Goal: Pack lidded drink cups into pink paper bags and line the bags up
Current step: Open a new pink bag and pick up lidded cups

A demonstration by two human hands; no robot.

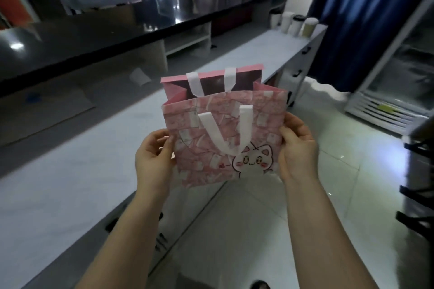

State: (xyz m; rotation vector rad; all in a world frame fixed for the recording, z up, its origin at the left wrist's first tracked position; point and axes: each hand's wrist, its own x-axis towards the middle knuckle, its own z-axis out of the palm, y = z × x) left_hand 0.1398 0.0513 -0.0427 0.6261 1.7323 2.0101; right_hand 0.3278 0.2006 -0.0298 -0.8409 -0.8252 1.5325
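A pink paper bag (211, 129) with white handles and a cartoon cat face hangs in the air in front of me, its mouth spread open. My left hand (153, 159) grips its left side edge and my right hand (297, 148) grips its right side edge. I cannot see anything inside the bag. Several lidded drink cups (294, 24) stand in a row at the far end of the white counter (70, 183), well beyond the bag.
The white counter runs from near left to far right, with drawers along its front. A black glossy bar top (141, 28) rises behind it. A glass-door fridge (394, 91) and a blue curtain (366, 14) are at right. Tiled floor (305, 206) lies below the bag.
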